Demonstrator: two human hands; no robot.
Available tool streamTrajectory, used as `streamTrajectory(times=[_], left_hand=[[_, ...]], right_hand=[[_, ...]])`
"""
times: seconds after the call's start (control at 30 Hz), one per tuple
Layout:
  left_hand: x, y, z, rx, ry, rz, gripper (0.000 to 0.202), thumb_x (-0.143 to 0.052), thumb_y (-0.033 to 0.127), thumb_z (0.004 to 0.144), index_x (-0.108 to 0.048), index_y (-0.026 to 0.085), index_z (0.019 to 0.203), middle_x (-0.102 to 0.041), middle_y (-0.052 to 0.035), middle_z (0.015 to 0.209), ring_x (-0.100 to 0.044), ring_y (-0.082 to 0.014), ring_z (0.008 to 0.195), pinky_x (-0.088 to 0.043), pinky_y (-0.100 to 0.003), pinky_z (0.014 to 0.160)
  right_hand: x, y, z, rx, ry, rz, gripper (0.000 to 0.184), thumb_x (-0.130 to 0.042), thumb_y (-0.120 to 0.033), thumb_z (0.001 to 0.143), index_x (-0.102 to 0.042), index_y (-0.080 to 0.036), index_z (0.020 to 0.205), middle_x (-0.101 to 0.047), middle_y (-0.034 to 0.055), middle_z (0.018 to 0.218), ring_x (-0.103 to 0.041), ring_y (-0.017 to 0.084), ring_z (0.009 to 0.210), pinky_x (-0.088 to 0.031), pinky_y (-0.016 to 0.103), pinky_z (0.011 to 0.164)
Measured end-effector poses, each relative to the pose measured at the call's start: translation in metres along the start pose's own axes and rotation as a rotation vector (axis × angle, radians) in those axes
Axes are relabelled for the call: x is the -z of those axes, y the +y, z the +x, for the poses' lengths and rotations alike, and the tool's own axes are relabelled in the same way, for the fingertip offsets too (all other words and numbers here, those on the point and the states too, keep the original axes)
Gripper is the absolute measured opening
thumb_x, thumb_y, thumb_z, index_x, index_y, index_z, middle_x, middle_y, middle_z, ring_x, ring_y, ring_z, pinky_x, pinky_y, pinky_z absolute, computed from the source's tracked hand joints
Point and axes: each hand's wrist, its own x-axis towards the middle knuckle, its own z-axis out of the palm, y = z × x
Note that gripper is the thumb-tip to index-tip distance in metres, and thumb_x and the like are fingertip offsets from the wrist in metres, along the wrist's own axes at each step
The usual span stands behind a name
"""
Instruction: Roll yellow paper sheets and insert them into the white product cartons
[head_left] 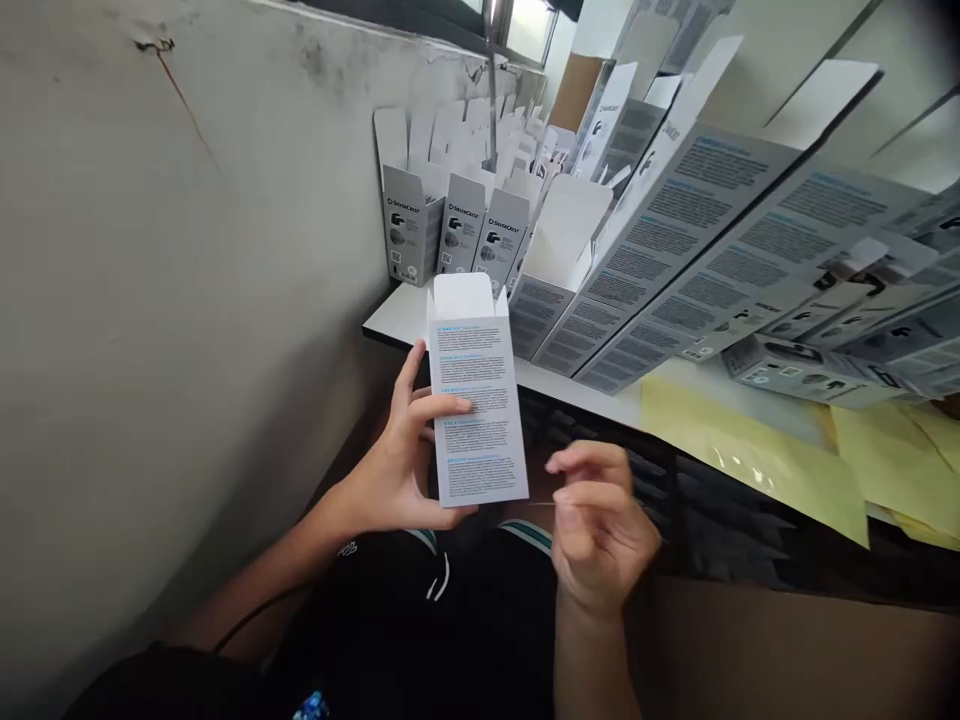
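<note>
And here is the left hand, wrapped around a carton from its left side: one finger lies flat across the printed face, another reaches up the left edge, and the thumb sits under the bottom. The carton is held nearly upright over the lap, just in front of the table, its face full of small text with blue headings, its white top flap standing up between two narrow side flaps.

Over to the right hand, just off the carton's lower right corner! Fingers curl, thumb and forefinger come close together, and a faint thin line runs from them towards that corner; whether they pinch something, I cannot tell.

Farther out, small cartons stand in a group by the wall, flaps up, SilverCrest lettering on the fronts. To the right, taller-looking cartons stand packed side by side, text panels facing us, and one carton on its side lies before them. Yellow sheets hang over the near edge. Beyond everything, a window lets in light.
</note>
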Motion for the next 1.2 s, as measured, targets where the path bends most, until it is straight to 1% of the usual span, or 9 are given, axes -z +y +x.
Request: streamTrajectory(times=[0.07,0.17,0.27,0.33,0.53,0.7,0.83,1.0,1.2], left_hand=[[0.001,0.004,0.0,0.005,0.005,-0.011,0.094,-0.091,0.025,0.059,-0.043,0.039,0.138,0.012,-0.0013,0.17,-0.022,-0.0454,0.152,-0.057,-0.057,0.102],[0.003,0.009,0.001,0.006,0.017,-0.007,0.094,-0.091,0.024,0.06,-0.042,0.038,0.139,0.01,-0.0024,0.17,-0.019,-0.045,0.154,-0.054,-0.058,0.105],[0.005,0.012,0.002,0.0,0.027,0.009,0.092,-0.09,0.022,0.061,-0.042,0.038,0.138,0.007,-0.0027,0.17,-0.014,-0.0446,0.155,-0.053,-0.058,0.106],[0.006,0.014,0.002,-0.005,0.034,0.013,0.089,-0.089,0.022,0.062,-0.043,0.038,0.137,0.005,-0.003,0.17,-0.013,-0.0444,0.155,-0.055,-0.057,0.105],[0.006,0.014,0.001,0.034,0.032,0.011,0.088,-0.089,0.022,0.062,-0.044,0.038,0.136,0.003,-0.0039,0.17,-0.02,-0.0428,0.154,-0.059,-0.053,0.101],[0.005,0.012,-0.001,0.047,0.026,-0.01,0.09,-0.09,0.023,0.061,-0.043,0.037,0.137,0.002,-0.0046,0.169,-0.019,-0.044,0.154,-0.06,-0.054,0.098],[0.005,0.012,-0.001,0.053,0.032,-0.022,0.093,-0.091,0.023,0.059,-0.043,0.038,0.138,0.001,-0.0048,0.169,-0.019,-0.0453,0.153,-0.058,-0.057,0.1],[0.005,0.015,0.001,0.06,0.039,-0.042,0.093,-0.092,0.023,0.059,-0.043,0.038,0.137,-0.004,-0.0068,0.168,-0.029,-0.0436,0.15,-0.059,-0.055,0.098],[0.006,0.018,0.001,0.1,0.029,-0.07,0.091,-0.093,0.022,0.058,-0.047,0.04,0.135,-0.006,-0.0034,0.168,-0.032,-0.045,0.148,-0.064,-0.051,0.092]], right_hand=[[0.003,-0.011,0.01,0.22,-0.003,-0.195,0.015,-0.063,-0.01,0.084,-0.07,-0.022,0.087,-0.058,0.0026,0.083,-0.056,0.017,0.076,-0.052,0.035,0.063],[0.008,-0.026,0.025,0.53,-0.17,-0.418,0.013,-0.066,-0.007,0.083,-0.07,-0.018,0.088,-0.058,0.0027,0.079,-0.053,0.016,0.07,-0.052,0.033,0.057],[0.012,-0.034,0.034,0.723,-0.39,-0.532,0.009,-0.071,-0.007,0.083,-0.071,-0.015,0.085,-0.062,0.0038,0.081,-0.056,0.016,0.072,-0.055,0.033,0.061],[0.015,-0.036,0.038,0.791,-0.473,-0.57,0.008,-0.073,-0.008,0.083,-0.072,-0.015,0.085,-0.063,0.004,0.082,-0.057,0.016,0.073,-0.056,0.034,0.065],[0.012,-0.038,0.047,0.874,-0.571,-0.584,0.009,-0.073,-0.007,0.084,-0.074,-0.016,0.084,-0.066,0.0034,0.079,-0.057,0.016,0.074,-0.056,0.032,0.063],[0.007,-0.032,0.053,0.924,-0.594,-0.569,0.011,-0.069,-0.006,0.087,-0.075,-0.015,0.083,-0.067,0.0036,0.078,-0.056,0.015,0.073,-0.053,0.032,0.061],[0.005,-0.025,0.05,0.965,-0.612,-0.526,0.014,-0.067,-0.007,0.087,-0.074,-0.015,0.078,-0.066,0.0029,0.074,-0.055,0.015,0.07,-0.048,0.03,0.056],[0.006,-0.023,0.046,0.947,-0.663,-0.562,0.011,-0.068,-0.008,0.085,-0.075,-0.015,0.08,-0.066,0.0029,0.072,-0.056,0.015,0.07,-0.047,0.031,0.057],[0.008,-0.021,0.048,0.914,-0.702,-0.547,0.006,-0.068,-0.01,0.085,-0.075,-0.012,0.086,-0.067,0.0056,0.073,-0.057,0.018,0.072,-0.047,0.032,0.057]])
